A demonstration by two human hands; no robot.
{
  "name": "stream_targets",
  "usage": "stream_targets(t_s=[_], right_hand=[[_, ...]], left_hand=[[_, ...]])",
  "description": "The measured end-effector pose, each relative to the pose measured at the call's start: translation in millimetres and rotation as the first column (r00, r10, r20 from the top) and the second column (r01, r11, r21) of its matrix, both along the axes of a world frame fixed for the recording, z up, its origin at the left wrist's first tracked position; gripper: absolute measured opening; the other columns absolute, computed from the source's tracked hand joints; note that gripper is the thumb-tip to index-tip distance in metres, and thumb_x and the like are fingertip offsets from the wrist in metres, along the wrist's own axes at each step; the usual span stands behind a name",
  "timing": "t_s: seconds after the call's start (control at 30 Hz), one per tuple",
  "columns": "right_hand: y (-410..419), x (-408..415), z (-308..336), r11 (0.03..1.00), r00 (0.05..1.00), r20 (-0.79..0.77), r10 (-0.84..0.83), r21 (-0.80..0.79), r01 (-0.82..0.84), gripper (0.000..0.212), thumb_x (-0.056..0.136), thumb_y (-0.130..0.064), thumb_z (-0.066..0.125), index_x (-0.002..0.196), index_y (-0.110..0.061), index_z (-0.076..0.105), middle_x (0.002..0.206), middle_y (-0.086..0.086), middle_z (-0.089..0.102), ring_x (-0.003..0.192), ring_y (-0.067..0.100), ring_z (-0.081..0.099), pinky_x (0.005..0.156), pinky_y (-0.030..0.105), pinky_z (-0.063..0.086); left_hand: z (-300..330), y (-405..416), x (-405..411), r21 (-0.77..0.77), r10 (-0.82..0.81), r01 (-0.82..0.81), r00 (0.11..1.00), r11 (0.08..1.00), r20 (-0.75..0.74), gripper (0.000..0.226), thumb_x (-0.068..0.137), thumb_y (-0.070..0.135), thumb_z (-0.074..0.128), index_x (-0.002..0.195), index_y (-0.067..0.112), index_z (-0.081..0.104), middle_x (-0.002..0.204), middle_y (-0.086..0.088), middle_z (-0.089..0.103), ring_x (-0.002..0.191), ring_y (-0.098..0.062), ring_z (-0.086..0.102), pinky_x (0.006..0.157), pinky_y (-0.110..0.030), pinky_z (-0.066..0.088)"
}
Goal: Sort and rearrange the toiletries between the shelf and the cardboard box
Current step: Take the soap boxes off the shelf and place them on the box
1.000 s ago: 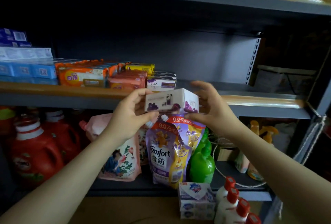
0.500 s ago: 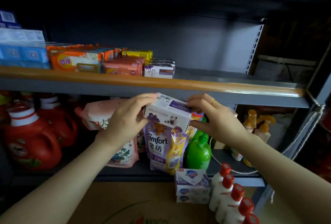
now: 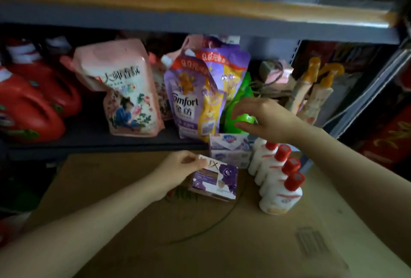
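On the cardboard box below the shelf, the left hand grips the soap box, its long axis crosswise, just before the soap stack; right hand hovers open behind.

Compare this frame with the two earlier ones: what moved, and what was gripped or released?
The purple soap box came down from shelf height onto the cardboard box. The right hand let go; only the left hand holds it. Pouches, red jugs and white bottles stayed put.

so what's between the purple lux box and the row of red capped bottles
Only bare cardboard box top between the purple Lux box and red-capped bottles, in the head view.
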State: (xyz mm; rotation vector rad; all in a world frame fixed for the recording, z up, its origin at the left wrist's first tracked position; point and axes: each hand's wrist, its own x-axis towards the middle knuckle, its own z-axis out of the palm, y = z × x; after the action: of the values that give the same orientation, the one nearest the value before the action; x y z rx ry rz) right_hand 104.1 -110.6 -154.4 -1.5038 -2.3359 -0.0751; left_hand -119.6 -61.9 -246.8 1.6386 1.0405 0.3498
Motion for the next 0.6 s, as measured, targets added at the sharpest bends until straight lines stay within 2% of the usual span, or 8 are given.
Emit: stream_targets(t_s=[0.13, 0.2, 0.23, 0.3, 0.37, 0.47, 0.53, 0.6], right_hand=[[-14, 6, -7, 0.999, 0.999, 0.007, -0.052, -0.009, 0.052, 0.022, 0.083, -0.020, 0.058, 0.092, -0.003, 0.068, 0.089, 0.010, 0.067, 0.079, 0.016, 0.059, 0.071, 0.012, 0.034], [-20, 11, -9, 0.996, 0.996, 0.001, -0.094, -0.011, 0.094, 0.020, 0.084, -0.019, 0.056, 0.089, -0.005, 0.069, 0.084, 0.006, 0.068, 0.071, 0.006, 0.052, 0.067, 0.007, 0.033], [-22, 14, -9, 0.993, 0.993, -0.004, -0.121, -0.014, 0.121, 0.021, 0.084, -0.020, 0.055, 0.088, -0.006, 0.070, 0.082, 0.004, 0.067, 0.069, 0.002, 0.048, 0.065, 0.005, 0.032], [-24, 18, -8, 0.988, 0.988, -0.011, -0.156, -0.016, 0.156, 0.022, 0.085, -0.021, 0.052, 0.089, -0.008, 0.070, 0.081, 0.003, 0.068, 0.067, 0.002, 0.047, 0.064, 0.006, 0.031], [-25, 19, -7, 0.988, 0.988, -0.019, -0.154, -0.024, 0.153, 0.023, 0.086, -0.022, 0.052, 0.091, -0.008, 0.070, 0.083, 0.004, 0.068, 0.067, 0.005, 0.049, 0.064, 0.012, 0.034], [-24, 14, -2, 0.993, 0.992, -0.032, -0.121, -0.016, 0.121, 0.024, 0.086, -0.023, 0.052, 0.091, -0.008, 0.070, 0.083, 0.002, 0.069, 0.066, 0.001, 0.049, 0.063, 0.006, 0.035], [-21, 7, 5, 0.996, 0.994, -0.073, -0.084, 0.009, 0.085, 0.021, 0.085, -0.020, 0.054, 0.089, -0.006, 0.070, 0.082, 0.002, 0.069, 0.067, 0.002, 0.050, 0.063, 0.004, 0.037], [-14, 1, 18, 0.996, 0.992, -0.111, -0.061, 0.050, 0.067, 0.021, 0.085, -0.019, 0.056, 0.090, -0.005, 0.070, 0.083, 0.003, 0.069, 0.072, 0.006, 0.054, 0.066, 0.007, 0.038]], left_hand=[[-23, -18, 16, -0.336, 0.099, -0.077, 0.994, 0.939, 0.049, 0.028, 0.086, 0.033, 0.062, 0.105, 0.013, 0.058, 0.101, -0.006, 0.067, 0.088, -0.017, 0.066, 0.074, -0.033, 0.057], [-27, -25, 24, -0.411, 0.134, -0.088, 0.987, 0.908, 0.085, 0.031, 0.088, 0.032, 0.060, 0.110, 0.010, 0.056, 0.099, -0.006, 0.067, 0.086, -0.017, 0.067, 0.069, -0.029, 0.057], [-29, -26, 27, -0.334, 0.108, -0.081, 0.992, 0.939, 0.064, 0.029, 0.089, 0.033, 0.058, 0.108, 0.011, 0.056, 0.098, -0.003, 0.067, 0.084, -0.014, 0.066, 0.066, -0.024, 0.055], [-31, -23, 32, -0.004, 0.001, -0.002, 0.997, 1.000, -0.074, 0.026, 0.090, 0.038, 0.056, 0.103, 0.015, 0.058, 0.096, 0.006, 0.062, 0.083, -0.009, 0.061, 0.065, -0.020, 0.047], [-31, -19, 34, 0.232, -0.041, 0.087, 0.979, 0.969, -0.198, 0.027, 0.089, 0.038, 0.057, 0.105, 0.017, 0.059, 0.097, 0.008, 0.055, 0.082, -0.009, 0.055, 0.066, -0.020, 0.041], [-25, -14, 33, 0.242, -0.078, 0.122, 0.980, 0.963, -0.186, 0.017, 0.089, 0.030, 0.060, 0.102, 0.020, 0.055, 0.096, 0.008, 0.057, 0.072, -0.008, 0.058, 0.053, -0.013, 0.040], [-10, -4, 29, 0.354, -0.066, 0.108, 0.989, 0.929, -0.131, 0.011, 0.089, 0.024, 0.059, 0.099, 0.020, 0.057, 0.090, 0.010, 0.058, 0.077, -0.009, 0.060, 0.056, -0.012, 0.040], [20, 9, 23, 0.501, -0.031, 0.037, 0.999, 0.865, -0.021, 0.009, 0.090, 0.017, 0.058, 0.098, 0.019, 0.059, 0.084, 0.016, 0.054, 0.074, 0.002, 0.054, 0.060, -0.008, 0.039]])
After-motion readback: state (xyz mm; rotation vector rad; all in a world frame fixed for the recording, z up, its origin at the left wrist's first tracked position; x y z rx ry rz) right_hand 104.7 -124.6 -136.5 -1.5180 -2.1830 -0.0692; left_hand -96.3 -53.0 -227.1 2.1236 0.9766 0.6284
